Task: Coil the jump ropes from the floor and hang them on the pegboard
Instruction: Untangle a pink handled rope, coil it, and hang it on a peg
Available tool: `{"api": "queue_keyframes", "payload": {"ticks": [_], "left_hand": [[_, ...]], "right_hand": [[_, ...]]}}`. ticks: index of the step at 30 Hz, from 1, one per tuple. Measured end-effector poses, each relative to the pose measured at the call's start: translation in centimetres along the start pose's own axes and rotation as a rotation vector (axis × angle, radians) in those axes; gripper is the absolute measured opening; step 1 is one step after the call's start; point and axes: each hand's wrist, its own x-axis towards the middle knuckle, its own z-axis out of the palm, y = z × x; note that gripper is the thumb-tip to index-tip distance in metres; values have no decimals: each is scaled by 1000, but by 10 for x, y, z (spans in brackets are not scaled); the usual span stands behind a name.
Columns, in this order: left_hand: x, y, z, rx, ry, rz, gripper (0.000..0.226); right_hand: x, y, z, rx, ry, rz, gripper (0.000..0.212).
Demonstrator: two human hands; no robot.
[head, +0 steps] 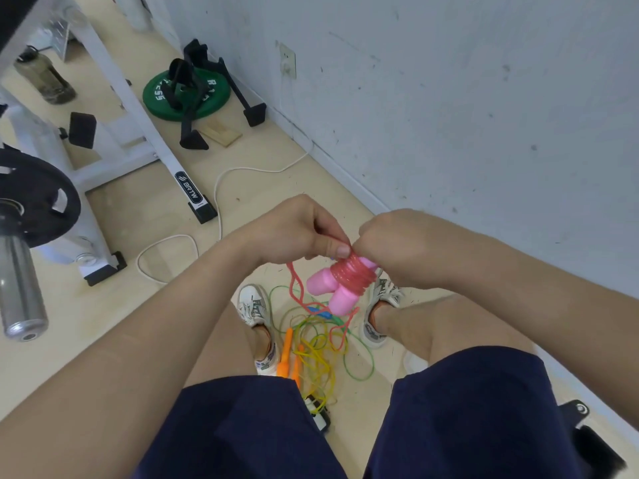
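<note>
Left hand [297, 229]: pinches red cord [352, 276] beside the pink handles [323, 286].
Right hand [397, 243]: clenched round the handles' upper ends.
Red cord: wound around the handles, tail dangling.
Other ropes [321, 350]: tangled on floor below the handles.

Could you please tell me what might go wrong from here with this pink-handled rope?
The red cord trails loose into the tangled green and yellow ropes on the floor; winding more could snag or drag them up.
The left hand pinches the wraps on the pink handles held in the right hand; a slip might let the coil spring undone.
</note>
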Motion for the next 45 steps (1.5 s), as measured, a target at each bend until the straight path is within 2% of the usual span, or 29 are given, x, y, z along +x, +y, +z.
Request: {"api": "queue_keyframes", "payload": {"ticks": [3,5,7,9,11,13,16,19,22,25,27,31,34,37,43,45], "left_hand": [[-2,-15,-3,-323,-186,-69,6],[-1,-28,-1,-577,-276,-119,32],[3,-45,8,-760,-150,-179,38],[4,-56,20,-924,74,-304,23],[-3,-47,35,-1102,70,-281,19],[-6,-32,49,-1072,68,-159,25],[-12,-21,59,-866,272,-52,43],[-20,-17,61,-598,359,-57,32],[-26,-9,57,-425,369,-69,25],[-26,-6,54,-352,409,-97,38],[-25,-6,57,-279,487,-83,41],[-29,-10,57,-327,460,-70,46],[-30,-15,58,-480,413,-78,39],[-33,-15,59,-529,369,-101,36],[-34,-12,58,-552,360,-135,42],[-32,-11,60,-493,368,-178,43]], "right_hand": [[-3,-2,-1,32,98,-54,13],[-10,-3,-5,212,175,-55,12],[-17,-6,-10,515,270,-8,27],[-20,-7,-11,832,411,58,33],[-17,-8,-7,1062,496,151,34],[-10,-10,1,1277,532,249,34],[1,-11,18,1621,512,398,35],[6,-13,32,1737,482,533,35],[8,-20,36,1594,527,579,35],[7,-29,34,1253,602,548,35],[2,-34,29,1229,602,486,36],[-11,-31,19,1422,431,355,31],[-15,-26,16,1573,325,268,26],[-15,-25,19,1663,252,249,30],[-8,-28,33,1863,329,298,27],[-4,-30,40,1936,373,329,22]]}}
